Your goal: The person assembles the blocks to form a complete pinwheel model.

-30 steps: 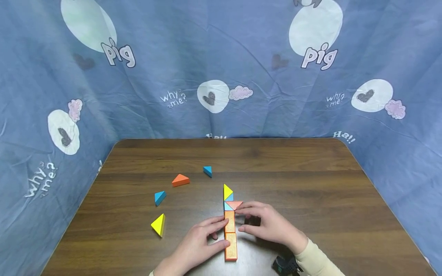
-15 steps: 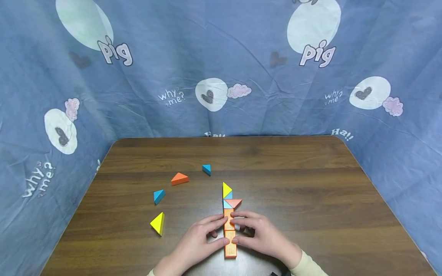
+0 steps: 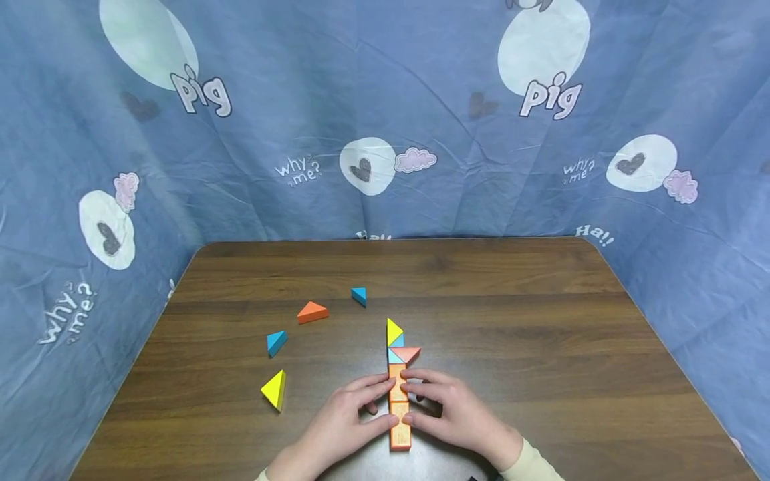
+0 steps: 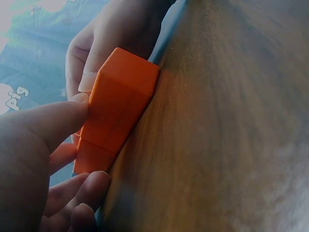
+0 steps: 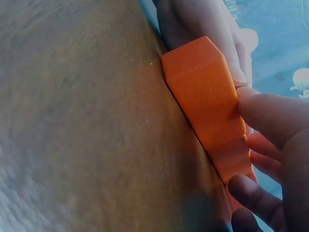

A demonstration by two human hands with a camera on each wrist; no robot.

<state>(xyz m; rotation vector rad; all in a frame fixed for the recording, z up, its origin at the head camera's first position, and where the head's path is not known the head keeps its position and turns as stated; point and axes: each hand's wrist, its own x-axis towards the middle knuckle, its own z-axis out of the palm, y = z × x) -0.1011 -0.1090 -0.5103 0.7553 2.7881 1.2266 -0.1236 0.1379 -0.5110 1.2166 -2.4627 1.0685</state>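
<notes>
Two orange rectangular blocks lie end to end in the head view, the near block (image 3: 400,437) closest to the person and the far block (image 3: 398,395) beyond it. My left hand (image 3: 339,421) touches their left side, thumb on the near block and a fingertip on the far one. Opposite it, my right hand (image 3: 454,407) rests its thumb and fingertips along the right side. Both wrist views show the near block's orange end and sides between the hands. Beyond the far block lie a light blue triangle (image 3: 393,357), a pink-orange triangle (image 3: 407,353) jutting right, and a yellow triangle (image 3: 393,332).
Loose triangular blocks lie on the wooden table (image 3: 529,321) to the left: yellow (image 3: 274,390), blue (image 3: 276,343), orange (image 3: 312,312) and a smaller blue one (image 3: 359,296). A blue patterned cloth (image 3: 457,207) hangs behind the table.
My right hand has moved from beside the pink-orange triangle toward the person and left, onto the orange blocks' right side. My left hand has stayed on the left side.
</notes>
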